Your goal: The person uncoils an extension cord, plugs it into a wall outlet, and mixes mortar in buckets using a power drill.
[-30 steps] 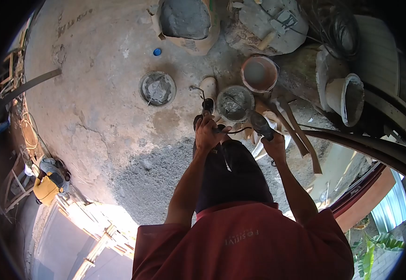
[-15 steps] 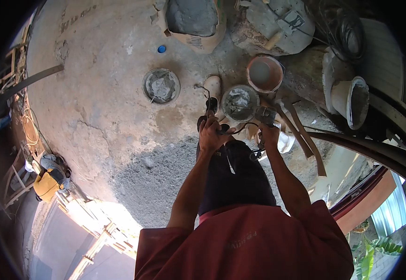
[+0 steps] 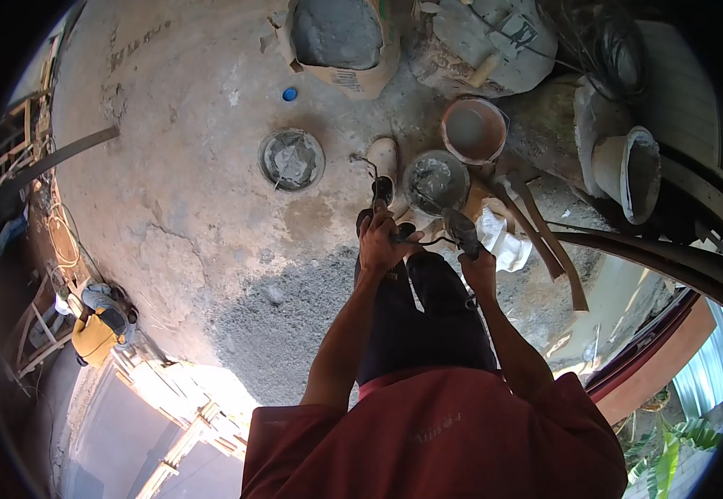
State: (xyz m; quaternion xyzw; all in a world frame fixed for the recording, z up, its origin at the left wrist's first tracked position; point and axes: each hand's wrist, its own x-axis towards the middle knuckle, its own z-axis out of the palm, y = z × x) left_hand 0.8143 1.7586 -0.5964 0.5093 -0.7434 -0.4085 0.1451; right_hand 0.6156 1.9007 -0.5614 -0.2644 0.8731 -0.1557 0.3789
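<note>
My left hand (image 3: pixel 377 241) is closed around a dark handheld tool (image 3: pixel 380 205). A thin bent metal rod (image 3: pixel 366 162) reaches forward from this tool beside my light-toed boot (image 3: pixel 383 155). My right hand (image 3: pixel 479 268) grips a grey tool (image 3: pixel 461 230) with a broad tapered head; its exact kind is unclear. A dark cord (image 3: pixel 439 241) stretches between the hands. Ahead of the right hand stands a round bucket (image 3: pixel 465 185) holding grey wet mix. Behind it is a reddish-rimmed bucket (image 3: pixel 500 141) with greyish liquid.
Another mortar bucket (image 3: pixel 321 167) and a blue cap (image 3: pixel 290 94) are on the concrete floor. An opened cement bag (image 3: pixel 353 81) stands at the back. Wooden pieces (image 3: pixel 539 229), a white sack (image 3: pixel 503 241) and a tipped pale bucket (image 3: pixel 611 170) are to the right. A person (image 3: pixel 99 333) is at far left.
The grey tool in my right hand has turned, and that hand has dropped slightly lower, away from the bucket. My left hand keeps its hold. The view has shifted slightly.
</note>
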